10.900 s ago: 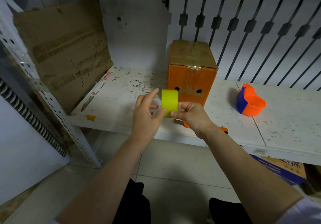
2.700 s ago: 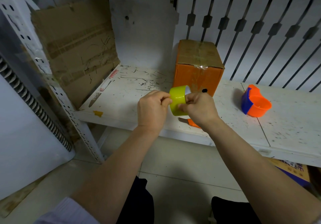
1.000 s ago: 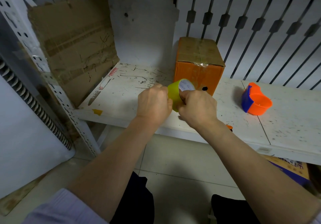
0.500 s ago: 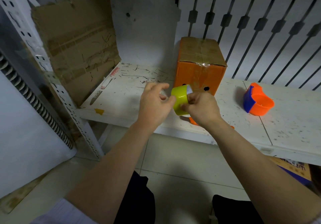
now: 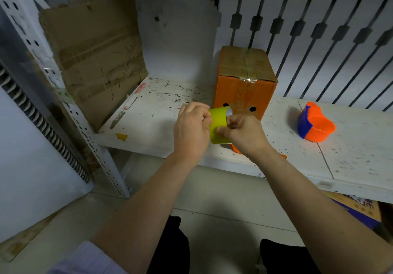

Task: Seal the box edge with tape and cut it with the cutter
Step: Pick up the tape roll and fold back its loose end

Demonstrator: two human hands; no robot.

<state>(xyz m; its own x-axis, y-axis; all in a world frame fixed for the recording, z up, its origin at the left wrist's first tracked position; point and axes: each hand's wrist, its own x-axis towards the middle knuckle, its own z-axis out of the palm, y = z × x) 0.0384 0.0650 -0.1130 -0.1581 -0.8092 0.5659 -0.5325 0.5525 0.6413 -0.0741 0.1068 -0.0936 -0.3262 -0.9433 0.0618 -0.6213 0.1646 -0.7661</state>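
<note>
Gripping a yellow-green tape roll w/ both hands above the white shelf front edge, left hand & right hand fingers pinched on it, orange box upright just behind, orange-blue tape cutter well apart at right.

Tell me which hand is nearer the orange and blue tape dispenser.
Right. The right hand sits on the dispenser's side of the tape roll; the left hand is beyond the roll.
</note>
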